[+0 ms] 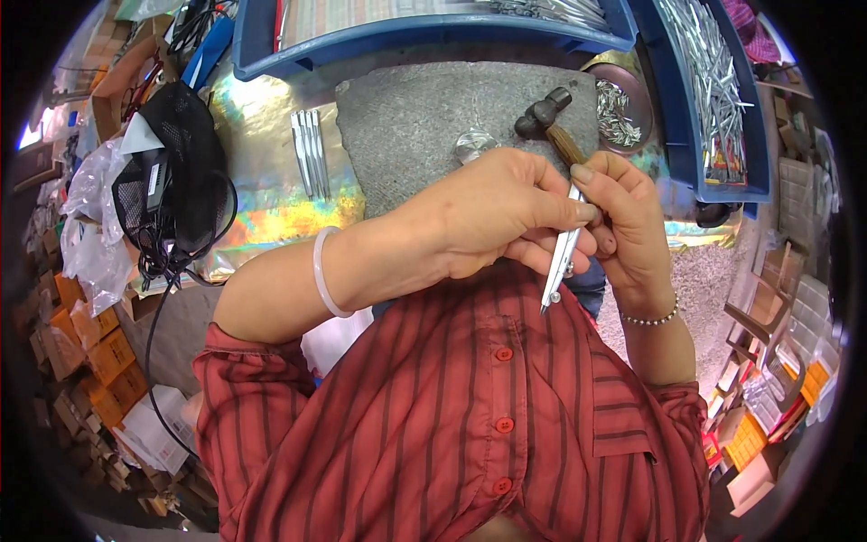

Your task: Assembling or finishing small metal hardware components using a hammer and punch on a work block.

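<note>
Both hands together at centre: left hand [488, 212] and right hand [623, 221] pinch one slim silver metal tool [562, 257]. One wooden-handled hammer [549, 122] at 12 o'clock on grey stone slab [406, 126].

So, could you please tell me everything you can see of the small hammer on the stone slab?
The hammer is small, with a dark metal head, one end rounded like a ball, and a brown wooden handle. It lies flat on the grey stone slab, head pointing away from the person and to the left. The handle runs down to the right and disappears behind the right hand, so its end is hidden. Whether the hand touches it cannot be told.
</note>
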Tool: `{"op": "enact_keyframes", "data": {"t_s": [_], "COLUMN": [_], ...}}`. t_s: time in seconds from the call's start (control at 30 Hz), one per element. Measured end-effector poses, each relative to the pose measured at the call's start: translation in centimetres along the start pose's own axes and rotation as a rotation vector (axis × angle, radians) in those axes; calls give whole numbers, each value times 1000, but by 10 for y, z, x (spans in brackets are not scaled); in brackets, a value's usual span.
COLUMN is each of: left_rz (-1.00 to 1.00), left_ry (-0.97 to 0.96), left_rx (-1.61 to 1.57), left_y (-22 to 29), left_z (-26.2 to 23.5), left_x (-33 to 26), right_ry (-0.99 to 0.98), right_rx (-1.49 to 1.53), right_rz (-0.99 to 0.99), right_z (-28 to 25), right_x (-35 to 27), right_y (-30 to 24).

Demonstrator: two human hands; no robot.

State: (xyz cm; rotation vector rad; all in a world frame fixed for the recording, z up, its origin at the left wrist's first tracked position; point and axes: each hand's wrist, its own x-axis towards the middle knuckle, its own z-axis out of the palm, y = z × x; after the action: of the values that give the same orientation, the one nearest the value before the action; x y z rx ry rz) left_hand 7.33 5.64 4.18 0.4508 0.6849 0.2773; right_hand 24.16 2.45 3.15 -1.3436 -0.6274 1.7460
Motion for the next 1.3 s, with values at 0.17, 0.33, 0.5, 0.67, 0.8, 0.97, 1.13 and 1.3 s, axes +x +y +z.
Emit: {"op": "enact_keyframes", "data": {"t_s": [0.17,0.33,0.5,0.67,0.8,0.97,1.13,1.3], "left_rz": [22,28,22,24,104,564,816,834], "left_ry": [3,10,-20,-48,-56,153,451,446], "left_rx": [42,140,259,320,366,265,218,-100], "left_y": [2,6,16,23,20,1,-20,-32], "left_z": [4,7,11,14,16,9,-16,-19], "left_x": [1,4,6,14,18,-4,-29,-43], "right_ry": [25,86,132,135,165,351,624,740], "right_rx": [10,26,31,74,4,-494,-1413,-1620], "right_rz": [-78,-148,-237,-272,-314,-443,-544,-414], "right_z": [0,3,3,-6,-13,-70,-101,-98], "right_x": [-5,-12,-16,-14,-15,-13,30,60], "right_y": [1,2,1,-1,-11,-33,-10,-3]}}
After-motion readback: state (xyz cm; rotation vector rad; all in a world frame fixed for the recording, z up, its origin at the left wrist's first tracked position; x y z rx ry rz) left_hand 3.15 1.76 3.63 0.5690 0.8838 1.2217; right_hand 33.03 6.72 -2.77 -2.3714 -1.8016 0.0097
